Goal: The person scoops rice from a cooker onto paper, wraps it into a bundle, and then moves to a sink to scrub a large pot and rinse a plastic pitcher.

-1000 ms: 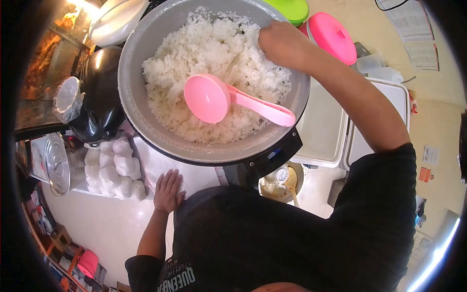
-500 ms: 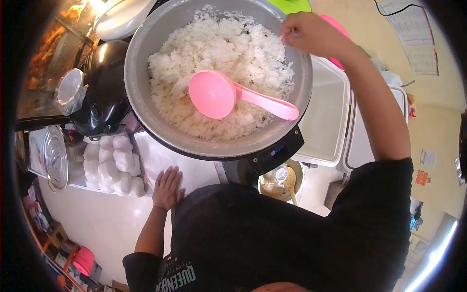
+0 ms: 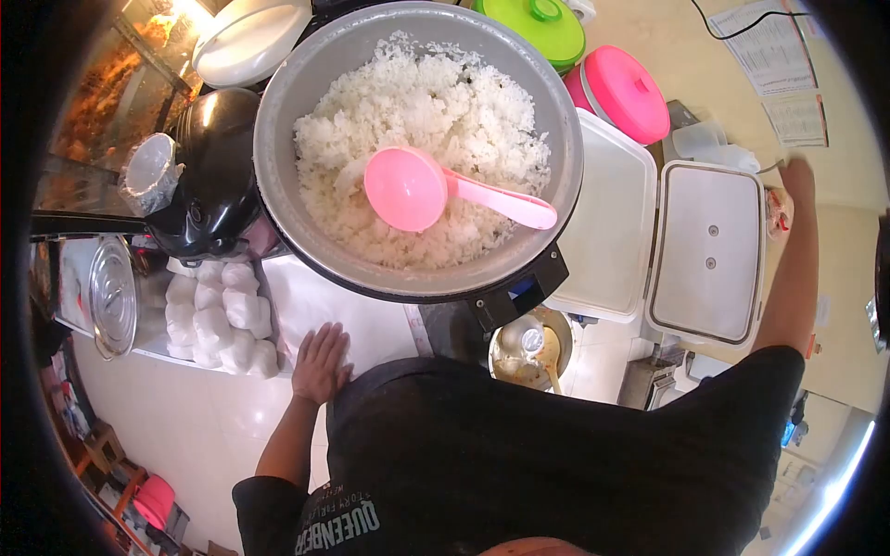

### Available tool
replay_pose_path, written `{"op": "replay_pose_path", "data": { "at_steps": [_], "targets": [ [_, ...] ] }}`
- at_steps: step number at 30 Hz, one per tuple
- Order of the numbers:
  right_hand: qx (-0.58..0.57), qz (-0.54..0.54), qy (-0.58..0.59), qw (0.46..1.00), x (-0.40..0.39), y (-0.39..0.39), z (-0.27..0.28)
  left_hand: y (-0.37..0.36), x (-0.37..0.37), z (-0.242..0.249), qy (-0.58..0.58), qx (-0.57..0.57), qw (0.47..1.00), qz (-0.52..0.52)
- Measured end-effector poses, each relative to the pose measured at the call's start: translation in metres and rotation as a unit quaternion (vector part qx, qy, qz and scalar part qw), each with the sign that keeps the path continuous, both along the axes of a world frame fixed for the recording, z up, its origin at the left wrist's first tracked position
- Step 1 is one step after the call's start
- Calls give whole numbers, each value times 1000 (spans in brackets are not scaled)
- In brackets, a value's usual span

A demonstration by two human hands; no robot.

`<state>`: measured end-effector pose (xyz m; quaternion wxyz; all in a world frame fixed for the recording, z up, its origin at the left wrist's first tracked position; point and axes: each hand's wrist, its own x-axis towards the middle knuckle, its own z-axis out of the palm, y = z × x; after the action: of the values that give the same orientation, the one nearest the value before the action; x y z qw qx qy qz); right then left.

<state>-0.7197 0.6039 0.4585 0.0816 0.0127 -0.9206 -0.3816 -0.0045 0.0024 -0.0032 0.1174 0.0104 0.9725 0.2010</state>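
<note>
My left hand lies flat at the front edge of a sheet of white paper, fingers stretched out and holding nothing. Far out to the right, my right hand is beside the wall, above a red-and-white plastic packet; its fingers are mostly hidden. In front of me stands a large grey pot of cooked white rice. A pink ladle rests on the rice, bowl to the left, its handle reaching toward the pot's right rim.
Wrapped white bundles are stacked left of the paper, beside a glass lid and a black cooker. Green and pink lidded containers stand behind an open white cooler box. A bowl with a spoon sits lower down.
My right hand has left the pot's right rim, where its fingers were pinched, and swung far right to the wall. My left hand and the pink ladle stay in place.
</note>
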Motion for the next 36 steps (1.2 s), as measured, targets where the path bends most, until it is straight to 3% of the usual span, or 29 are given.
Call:
{"op": "replay_pose_path", "data": {
  "at_steps": [1,3,4,7,8,9,10,14,18,27,36],
  "targets": [
    [8,30,6,999,-7,78,-8,0,-1,1,-1,-1,1000,0],
    [-1,134,39,990,-7,100,-15,1,-4,3,-4,-4,1000,3],
    [-17,200,61,978,-1,74,-19,2,-1,3,-4,-1,1000,4],
    [-177,427,-64,884,50,-112,-28,0,-2,-2,4,-2,1000,5],
    [-270,331,-85,900,64,-174,-43,0,-1,-3,6,-7,1000,3],
    [-349,356,-133,857,100,-246,-59,0,-1,-3,8,-12,1000,2],
    [-350,432,-204,806,104,-286,-78,0,-1,-4,9,-15,1000,2],
    [-163,513,-265,800,174,-431,-144,-1,-2,-4,13,-4,1000,4],
    [-4,560,-236,795,171,-455,-194,-2,2,-9,21,7,1000,11],
    [-65,541,-268,795,164,-457,-205,-4,5,-16,21,11,1000,2],
    [-9,564,-231,793,171,-460,-207,-6,4,-15,28,17,999,-1]
  ]
}}
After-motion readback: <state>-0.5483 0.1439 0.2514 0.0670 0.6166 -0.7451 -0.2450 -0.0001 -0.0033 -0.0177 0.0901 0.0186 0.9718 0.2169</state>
